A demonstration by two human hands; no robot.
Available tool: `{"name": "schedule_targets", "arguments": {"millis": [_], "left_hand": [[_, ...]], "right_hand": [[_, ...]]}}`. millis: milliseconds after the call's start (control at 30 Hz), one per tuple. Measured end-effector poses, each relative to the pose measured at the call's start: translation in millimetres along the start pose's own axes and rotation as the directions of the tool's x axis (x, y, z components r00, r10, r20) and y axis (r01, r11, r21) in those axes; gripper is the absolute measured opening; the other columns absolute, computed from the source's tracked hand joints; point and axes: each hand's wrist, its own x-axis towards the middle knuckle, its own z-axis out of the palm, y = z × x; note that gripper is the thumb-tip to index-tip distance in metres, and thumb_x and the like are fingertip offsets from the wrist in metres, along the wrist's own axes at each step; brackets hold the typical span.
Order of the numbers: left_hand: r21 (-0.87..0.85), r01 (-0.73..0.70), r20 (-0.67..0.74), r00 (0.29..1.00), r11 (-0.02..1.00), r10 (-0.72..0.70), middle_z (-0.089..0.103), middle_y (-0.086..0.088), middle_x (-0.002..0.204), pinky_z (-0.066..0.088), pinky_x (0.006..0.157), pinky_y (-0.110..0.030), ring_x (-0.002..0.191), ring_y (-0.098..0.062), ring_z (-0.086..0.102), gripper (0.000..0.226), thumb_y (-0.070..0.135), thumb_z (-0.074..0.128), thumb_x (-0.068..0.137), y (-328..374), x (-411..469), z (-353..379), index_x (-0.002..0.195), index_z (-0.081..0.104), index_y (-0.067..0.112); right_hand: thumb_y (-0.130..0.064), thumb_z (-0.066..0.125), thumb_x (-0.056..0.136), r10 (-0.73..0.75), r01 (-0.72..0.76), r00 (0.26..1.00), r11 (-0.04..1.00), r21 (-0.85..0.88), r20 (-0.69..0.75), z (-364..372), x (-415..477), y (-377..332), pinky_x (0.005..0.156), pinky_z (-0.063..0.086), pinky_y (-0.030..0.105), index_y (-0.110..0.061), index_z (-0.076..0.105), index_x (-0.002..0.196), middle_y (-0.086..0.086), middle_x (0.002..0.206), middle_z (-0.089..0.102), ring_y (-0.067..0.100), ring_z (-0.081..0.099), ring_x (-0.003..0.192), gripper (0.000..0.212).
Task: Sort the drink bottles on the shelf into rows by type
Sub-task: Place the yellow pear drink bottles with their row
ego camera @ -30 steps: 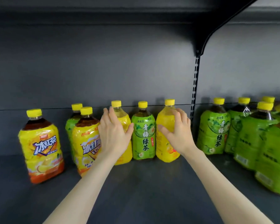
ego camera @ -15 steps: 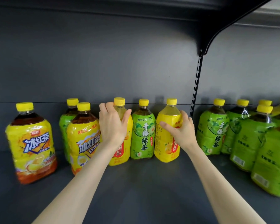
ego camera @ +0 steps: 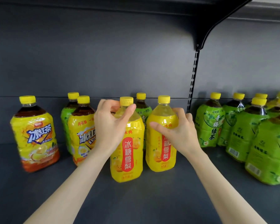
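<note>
Head view: the left hand [ego camera: 110,126] grips one pear drink bottle [ego camera: 128,152] by its shoulder and the right hand [ego camera: 176,131] grips a second pear drink bottle [ego camera: 160,147], both mid-shelf [ego camera: 152,201] in front of a green tea bottle [ego camera: 142,110]. Such high grips could tip either bottle into its neighbours.

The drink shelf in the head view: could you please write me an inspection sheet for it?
Surface: dark grey shelf.
Job's things: left pear bottle and right pear bottle side by side; two iced tea bottles to their left; a green tea bottle behind them; second green bottle behind the iced tea; green tea group at right.
Clutter: nothing seen.
Grippers: left hand grips left pear bottle's shoulder; right hand grips right pear bottle.
Cables: nothing seen.
Surroundings: grey back panel, slotted upright, black bracket.
</note>
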Motion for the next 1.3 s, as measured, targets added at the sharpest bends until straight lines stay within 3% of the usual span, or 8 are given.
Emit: {"name": "schedule_targets", "arguments": {"millis": [133,267,367,467,600,700,867,1300], "left_hand": [[-0.161,0.155,0.084,0.986,0.975,-0.143,0.056,0.003,0.101,0.040,0.077,-0.009,0.094,-0.004,0.054,0.041,0.051,0.067,0.075,-0.3,-20.2,0.1,0.101,0.056,0.021],[-0.344,0.372,0.259,0.920,0.863,-0.293,0.058,0.012,0.113,0.053,0.073,-0.021,0.099,-0.005,0.062,0.071,0.059,0.067,0.060,-15.5,-50.7,-3.0,0.123,0.043,0.033],[-0.377,0.463,0.327,0.877,0.802,-0.352,0.063,0.013,0.105,0.052,0.062,-0.014,0.092,-0.001,0.065,0.066,0.058,0.070,0.052,-21.1,-62.7,-5.5,0.111,0.048,0.040],[-0.375,0.558,0.408,0.816,0.740,-0.409,0.064,0.009,0.104,0.052,0.065,-0.022,0.093,-0.013,0.066,0.058,0.046,0.082,0.058,-24.0,-66.5,-7.1,0.106,0.050,0.039],[-0.377,0.574,0.423,0.805,0.727,-0.416,0.061,0.008,0.104,0.050,0.066,-0.023,0.093,-0.014,0.063,0.042,0.041,0.064,0.064,-17.9,-68.2,-9.5,0.103,0.048,0.038],[-0.367,0.567,0.403,0.811,0.737,-0.424,0.059,0.012,0.102,0.048,0.065,-0.022,0.090,-0.010,0.061,0.039,0.040,0.064,0.070,-11.1,-70.4,-11.5,0.104,0.045,0.038],[-0.360,0.571,0.395,0.810,0.738,-0.434,0.060,0.011,0.101,0.048,0.063,-0.024,0.089,-0.010,0.061,0.046,0.045,0.063,0.065,4.8,-77.9,-22.3,0.106,0.045,0.038],[-0.490,0.538,0.541,0.805,0.686,-0.245,0.071,0.010,0.089,0.052,0.054,-0.018,0.078,-0.003,0.069,0.059,0.059,0.076,0.054,144.8,-130.2,-9.9,0.103,0.055,0.037]], "right_hand": [[-0.076,0.070,0.050,-0.016,-0.005,0.998,0.944,0.329,0.059,5.2,-9.5,9.4,0.097,0.047,0.037,-0.048,0.045,0.111,-0.002,0.117,0.046,0.014,0.043,0.118,0.072],[-0.040,0.085,0.062,-0.053,-0.097,0.975,0.769,0.632,0.214,17.2,-11.2,20.9,0.078,0.057,0.028,-0.033,0.040,0.130,-0.002,0.117,0.062,0.011,0.066,0.102,0.082],[-0.038,0.084,0.063,0.007,-0.180,0.964,0.756,0.629,0.267,19.6,-11.7,23.0,0.068,0.056,0.021,-0.021,0.044,0.131,-0.004,0.109,0.067,0.009,0.069,0.092,0.081],[-0.040,0.085,0.061,0.038,-0.256,0.943,0.720,0.645,0.332,19.0,-11.6,27.0,0.067,0.056,0.021,-0.022,0.054,0.119,-0.003,0.102,0.071,0.010,0.071,0.087,0.069],[-0.047,0.083,0.061,0.051,-0.282,0.928,0.746,0.603,0.370,14.8,-14.5,24.6,0.071,0.057,0.025,-0.020,0.049,0.127,-0.001,0.108,0.070,0.012,0.071,0.093,0.079],[-0.044,0.075,0.056,0.083,-0.246,0.954,0.769,0.591,0.290,14.2,-24.5,15.4,0.067,0.057,0.022,-0.020,0.051,0.125,-0.004,0.103,0.069,0.006,0.070,0.085,0.076],[-0.063,0.084,0.047,0.169,-0.233,0.972,0.774,0.588,0.164,11.1,-46.2,6.9,0.083,0.058,0.043,-0.028,0.058,0.114,-0.003,0.102,0.072,0.015,0.071,0.092,0.080],[-0.070,0.073,0.049,0.191,-0.099,0.973,0.846,0.524,-0.126,-147.5,-128.2,4.7,0.080,0.059,0.041,-0.031,0.060,0.107,-0.005,0.097,0.073,0.012,0.071,0.088,0.071]]}}
